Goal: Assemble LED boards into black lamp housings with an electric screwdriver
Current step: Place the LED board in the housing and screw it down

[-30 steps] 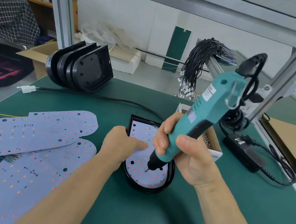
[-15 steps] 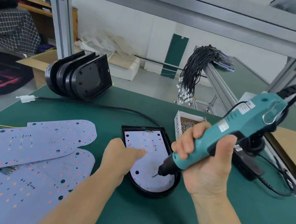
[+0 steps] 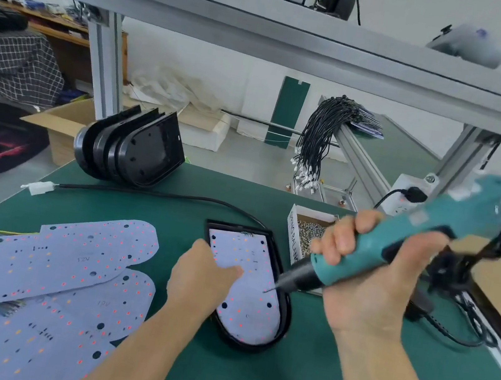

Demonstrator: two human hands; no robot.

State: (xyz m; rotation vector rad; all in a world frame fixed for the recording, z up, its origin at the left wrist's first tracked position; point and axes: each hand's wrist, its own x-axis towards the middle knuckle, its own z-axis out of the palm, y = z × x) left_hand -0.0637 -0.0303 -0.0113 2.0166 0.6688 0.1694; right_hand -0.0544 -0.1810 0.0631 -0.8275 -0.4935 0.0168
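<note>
A black lamp housing [image 3: 283, 315] lies flat on the green table with a white LED board [image 3: 243, 307] seated inside it. My left hand [image 3: 201, 277] rests on the board's left side, fingers curled, one fingertip pressing the board. My right hand [image 3: 370, 274] grips a teal electric screwdriver [image 3: 398, 243], tilted low to the right. Its bit tip hangs just over the board's middle right. Whether the tip touches the board is unclear.
Several loose LED boards [image 3: 64, 259] lie at the left, with coloured wires. A stack of empty black housings [image 3: 137, 152] stands at the back. A white box of screws [image 3: 309, 232] sits behind the right hand. A black cable [image 3: 150, 195] crosses the table. A power adapter lies right.
The screwdriver has tipped from nearly upright down toward the right, and its bit has moved from the board's lower part to its middle right. My left hand stayed on the board.
</note>
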